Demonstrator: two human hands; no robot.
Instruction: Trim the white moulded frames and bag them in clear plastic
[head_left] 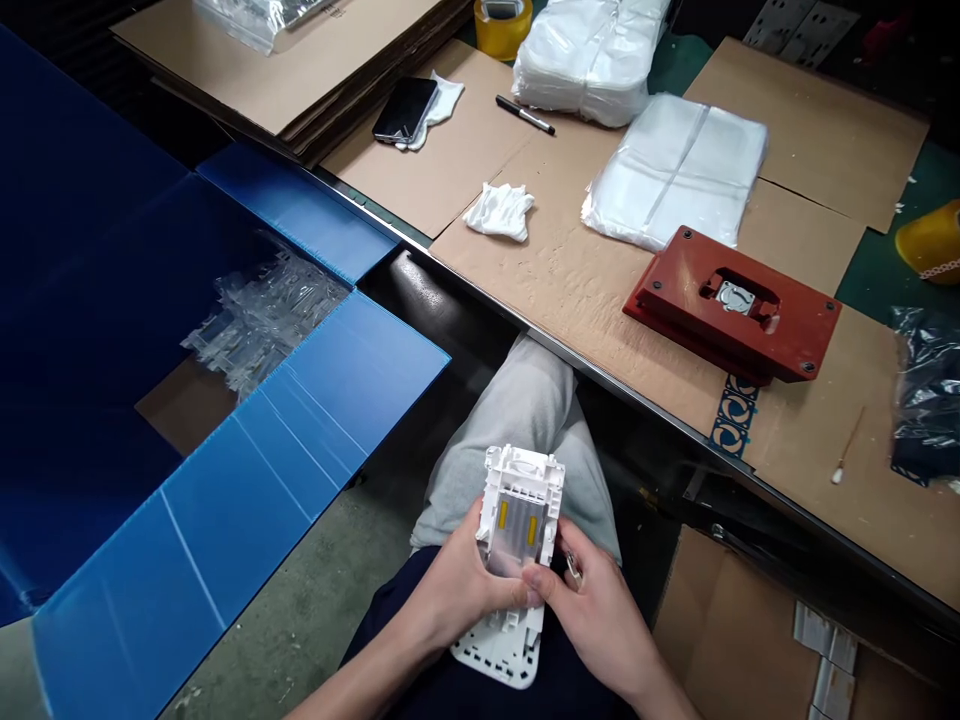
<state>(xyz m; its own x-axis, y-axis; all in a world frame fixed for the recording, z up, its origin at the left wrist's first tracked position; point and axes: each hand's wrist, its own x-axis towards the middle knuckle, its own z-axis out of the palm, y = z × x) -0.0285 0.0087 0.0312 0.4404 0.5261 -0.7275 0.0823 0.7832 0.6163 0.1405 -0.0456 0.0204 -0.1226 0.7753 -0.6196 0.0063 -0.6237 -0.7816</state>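
Observation:
A white plastic housing [514, 530] with a clear middle part and two yellow strips is held over my lap, tilted, its rounded perforated end toward me. My left hand [461, 575] wraps its left side, with the thumb across the lower front. On the right side my right hand [589, 600] grips it, the thumb pressed on the front beside the left thumb. Some fingers of both hands are hidden behind the housing. A small metallic-looking piece shows by the right fingers, too small to make out.
The cardboard-covered table [570, 290] bears a red fixture [675, 290], stacks of clear bags [679, 165], a phone [406, 108], a pen [525, 115] and a cotton swab [840, 468]. At left, a blue box [225, 480] holds bagged parts [262, 315]. Cardboard [727, 620] lies lower right.

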